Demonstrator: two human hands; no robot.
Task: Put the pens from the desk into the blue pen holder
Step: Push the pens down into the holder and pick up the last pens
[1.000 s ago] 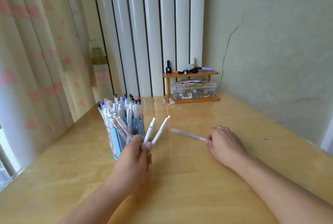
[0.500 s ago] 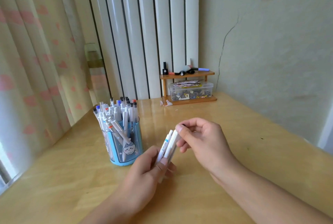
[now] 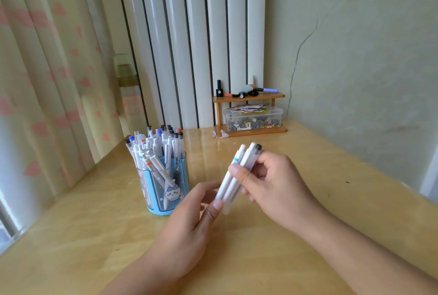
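Observation:
A small bunch of white pens point(image 3: 233, 175) stands tilted above the middle of the wooden desk point(image 3: 331, 176), tips pointing up and away. My left hand point(image 3: 189, 221) pinches the bunch at its lower end. My right hand point(image 3: 272, 188) wraps around the upper half, thumb across the barrels. To the left stands the blue pen holder point(image 3: 166, 190), see-through with a cartoon cat on its front, crammed with several white pens. It is a hand's width from the bunch.
A small wooden shelf point(image 3: 248, 114) stands at the desk's back edge, with a clear plastic box of small bits under it and markers and a little bottle on top. A curtain hangs at the left, a white radiator behind, a wall to the right.
My right hand picked a clear pen off the desk and brought it to the two pens in my left hand. Both hands now hold the bunch together.

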